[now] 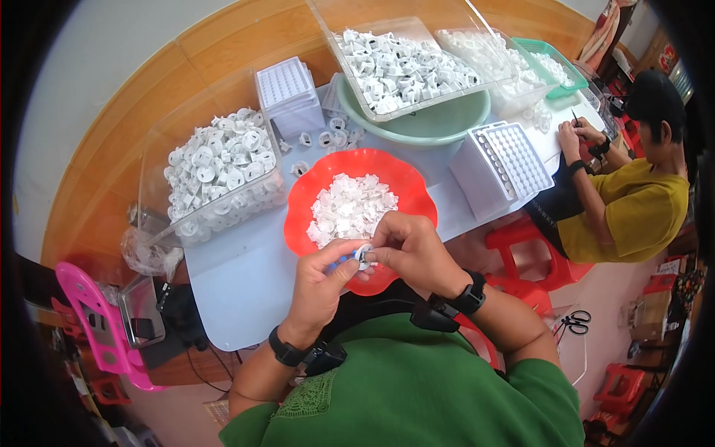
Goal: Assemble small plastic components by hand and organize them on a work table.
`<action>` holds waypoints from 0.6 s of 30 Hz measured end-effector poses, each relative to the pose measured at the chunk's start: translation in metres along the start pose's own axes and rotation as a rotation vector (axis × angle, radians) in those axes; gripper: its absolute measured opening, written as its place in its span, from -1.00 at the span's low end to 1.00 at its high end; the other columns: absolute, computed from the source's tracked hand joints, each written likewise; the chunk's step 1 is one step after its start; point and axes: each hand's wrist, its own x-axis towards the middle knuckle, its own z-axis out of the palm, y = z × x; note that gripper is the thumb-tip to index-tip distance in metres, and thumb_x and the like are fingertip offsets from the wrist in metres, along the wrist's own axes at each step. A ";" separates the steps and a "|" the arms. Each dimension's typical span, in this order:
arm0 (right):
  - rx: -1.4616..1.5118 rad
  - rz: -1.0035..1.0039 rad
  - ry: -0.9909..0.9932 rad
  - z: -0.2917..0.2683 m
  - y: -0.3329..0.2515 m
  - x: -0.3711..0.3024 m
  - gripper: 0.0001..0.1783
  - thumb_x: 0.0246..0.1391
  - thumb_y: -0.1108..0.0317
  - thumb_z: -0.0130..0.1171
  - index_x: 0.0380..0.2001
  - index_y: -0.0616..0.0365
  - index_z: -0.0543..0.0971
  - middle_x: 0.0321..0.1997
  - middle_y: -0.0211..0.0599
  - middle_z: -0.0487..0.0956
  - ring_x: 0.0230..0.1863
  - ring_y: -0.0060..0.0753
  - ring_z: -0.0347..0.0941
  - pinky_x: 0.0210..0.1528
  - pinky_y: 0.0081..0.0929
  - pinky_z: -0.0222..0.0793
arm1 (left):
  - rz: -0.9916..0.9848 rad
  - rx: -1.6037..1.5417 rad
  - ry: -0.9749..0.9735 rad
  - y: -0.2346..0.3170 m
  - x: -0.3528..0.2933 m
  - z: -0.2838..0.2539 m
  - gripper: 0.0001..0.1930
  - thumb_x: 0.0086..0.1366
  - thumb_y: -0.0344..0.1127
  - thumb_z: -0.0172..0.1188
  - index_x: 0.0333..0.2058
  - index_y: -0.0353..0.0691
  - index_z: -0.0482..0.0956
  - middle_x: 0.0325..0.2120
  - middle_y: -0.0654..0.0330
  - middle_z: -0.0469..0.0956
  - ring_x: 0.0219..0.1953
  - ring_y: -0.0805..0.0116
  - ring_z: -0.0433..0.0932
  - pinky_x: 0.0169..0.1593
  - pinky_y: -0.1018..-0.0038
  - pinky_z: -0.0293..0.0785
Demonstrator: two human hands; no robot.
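Over the near rim of a scalloped red bowl (305, 195), my two hands meet around a small round white plastic part (363, 257). Fingers of my left hand (316, 287) are closed on it from the left, and a bit of blue shows beside them. My right hand (417, 257) pinches the same part from the right, thumb and forefinger together. Small white plastic pieces (350, 208) are heaped in the bowl just beyond my hands. Fingertips partly cover the held part, so its finer details are hidden.
A clear bin of round white parts (223, 160) stands left. Stacked white trays (287, 93) are behind; more trays (506, 164) stand right. A clear bin (410, 67) rests on a green basin (447, 127). A co-worker in a yellow shirt (633, 212) sits at right.
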 end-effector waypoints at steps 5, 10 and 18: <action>0.171 0.032 -0.012 -0.003 0.000 -0.006 -0.82 -0.11 0.59 0.26 -0.43 0.25 0.46 -0.53 -0.34 0.47 -0.48 -0.63 0.41 -0.50 -0.62 0.31 | -0.057 -0.045 -0.043 0.009 0.000 0.001 -0.73 0.26 -0.48 0.11 -0.07 -0.42 0.49 -0.24 0.10 0.53 -0.29 0.41 0.56 -0.16 0.52 0.53; -0.164 -0.330 0.083 -0.002 -0.014 -0.017 -0.79 -0.15 0.57 0.27 -0.38 0.24 0.49 -0.45 -0.32 0.47 -0.47 -0.49 0.46 -0.50 -0.57 0.35 | 0.008 -0.155 -0.039 0.004 -0.002 0.004 -0.72 0.24 -0.46 0.15 -0.07 -0.40 0.49 -0.28 0.12 0.55 -0.31 0.42 0.56 -0.18 0.53 0.52; -0.603 -0.790 0.286 0.014 -0.012 -0.023 -0.78 -0.29 0.56 0.27 -0.45 0.25 0.51 -0.44 -0.29 0.47 -0.49 -0.30 0.46 -0.55 -0.45 0.37 | 0.169 -0.068 -0.086 -0.004 -0.006 0.008 -0.70 0.24 -0.46 0.16 -0.05 -0.41 0.47 -0.21 0.17 0.48 -0.23 0.46 0.50 -0.16 0.56 0.50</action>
